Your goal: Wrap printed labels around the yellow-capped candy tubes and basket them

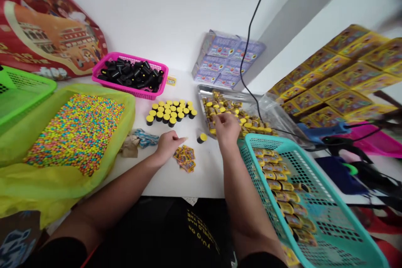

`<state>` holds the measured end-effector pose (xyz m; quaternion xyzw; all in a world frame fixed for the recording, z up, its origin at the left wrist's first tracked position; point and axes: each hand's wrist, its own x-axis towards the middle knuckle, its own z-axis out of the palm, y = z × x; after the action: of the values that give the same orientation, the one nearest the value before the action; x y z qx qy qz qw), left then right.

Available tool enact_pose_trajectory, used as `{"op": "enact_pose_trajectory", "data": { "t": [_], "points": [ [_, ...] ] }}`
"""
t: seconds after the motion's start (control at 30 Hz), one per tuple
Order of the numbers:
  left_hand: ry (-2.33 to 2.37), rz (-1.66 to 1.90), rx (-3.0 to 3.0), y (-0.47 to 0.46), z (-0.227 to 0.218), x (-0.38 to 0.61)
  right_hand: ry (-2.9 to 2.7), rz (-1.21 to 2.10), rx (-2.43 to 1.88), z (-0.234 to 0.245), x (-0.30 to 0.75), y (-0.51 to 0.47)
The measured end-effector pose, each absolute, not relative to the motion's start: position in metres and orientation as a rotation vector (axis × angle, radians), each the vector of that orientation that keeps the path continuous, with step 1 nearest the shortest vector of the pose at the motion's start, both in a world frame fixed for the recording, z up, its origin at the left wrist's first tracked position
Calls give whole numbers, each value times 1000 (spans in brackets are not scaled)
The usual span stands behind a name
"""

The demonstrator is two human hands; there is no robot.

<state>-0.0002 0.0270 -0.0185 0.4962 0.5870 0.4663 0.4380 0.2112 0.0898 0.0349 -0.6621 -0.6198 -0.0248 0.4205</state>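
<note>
A person is working at a white table [188,182], where a lone capped tube [202,137], black with a yellow cap, is standing upright between the two hands. Just left of that tube, the left hand [169,144] is lying released on the table, fingers pointing toward it and gripping nothing visible. A sticker pile [185,158] is sitting just in front of the tube, beside those fingertips. Just right of the tube, the right hand [226,129] is reaching into a clear tray [204,90] of labelled tubes. Its fingers are hidden, so I cannot tell whether they are grasping one. Behind the tube, a cluster of capped tubes [171,113] is standing close together. The lone tube is looking vulnerable: either wrist sweeping sideways would likely be tipping it, sending it rolling into the stickers or off the table edge.
</note>
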Motion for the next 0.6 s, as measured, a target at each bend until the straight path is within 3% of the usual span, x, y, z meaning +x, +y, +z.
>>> {"op": "enact_pose_trajectory", "data": {
  "t": [0.27, 0.37, 0.6],
  "points": [
    [1446, 904, 1830, 18, -23, 8, -1693, 480, -1763, -15, 186, 0],
    [1449, 895, 1830, 19, -24, 7, -1692, 573, -1814, -25, 190, -4],
    [1215, 1039, 1673, 20, -19, 6, -1517, 757, -1471, -18, 183, -5]
  ]
}}
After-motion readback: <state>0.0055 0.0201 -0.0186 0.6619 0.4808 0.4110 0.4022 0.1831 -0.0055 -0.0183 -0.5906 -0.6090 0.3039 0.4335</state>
